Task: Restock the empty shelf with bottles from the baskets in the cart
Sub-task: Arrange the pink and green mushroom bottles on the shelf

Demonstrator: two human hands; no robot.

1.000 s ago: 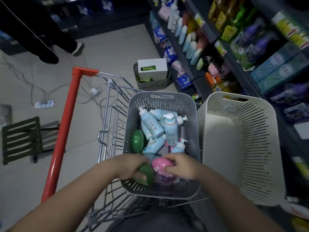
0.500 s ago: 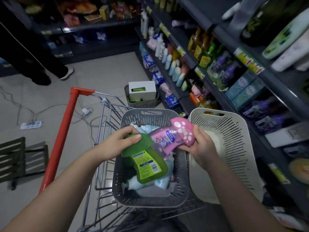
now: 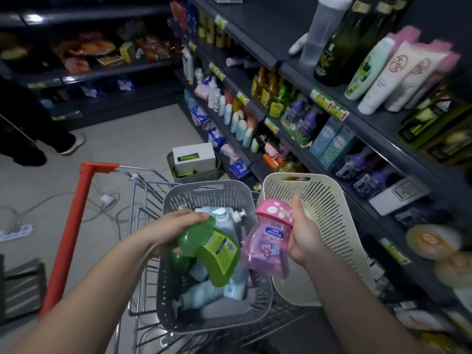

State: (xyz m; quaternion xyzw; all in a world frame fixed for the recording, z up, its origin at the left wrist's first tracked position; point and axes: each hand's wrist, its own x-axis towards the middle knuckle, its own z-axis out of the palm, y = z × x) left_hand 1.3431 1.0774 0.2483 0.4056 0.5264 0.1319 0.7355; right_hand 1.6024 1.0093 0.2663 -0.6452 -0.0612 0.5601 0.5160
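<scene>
A squat green plastic bottle with a rounded green cap and a lime label (image 3: 215, 254) hangs tilted, cap up toward 11 o'clock, above the middle of the grey slotted plastic basket (image 3: 204, 198). The left hand (image 3: 176, 226) holds it from above, fingers curled over the cap and thumb under it. Just beside it at 3 o'clock, not touching, is a translucent pink plastic bottle with a pink white-spotted cap and a blue label (image 3: 268, 241), nearly upright and leaning slightly toward 1 o'clock. The right hand (image 3: 304, 233) grips its right side, fingers wrapped behind the body and the thumb raised along the cap's edge.

Under both bottles, the grey basket holds several pale blue pump bottles (image 3: 204, 293) lying on their sides, plus a dark green cap at its 9 o'clock wall. The basket sits in a wire shopping cart with a red handle bar (image 3: 69, 238); the bar runs along the cart's 9 o'clock side. Touching the grey basket at 3 o'clock stands a cream slotted plastic basket (image 3: 329, 213), tipped toward the dark metal store shelving (image 3: 370, 118) that fills the view from 12 to 4 o'clock, stocked with bottles, tubes and boxes.

On the tiled floor at 12 o'clock from the cart sits a small grey basket with a white box (image 3: 194, 159) in it. A white power strip with cables (image 3: 18, 231) lies at 9 o'clock.
</scene>
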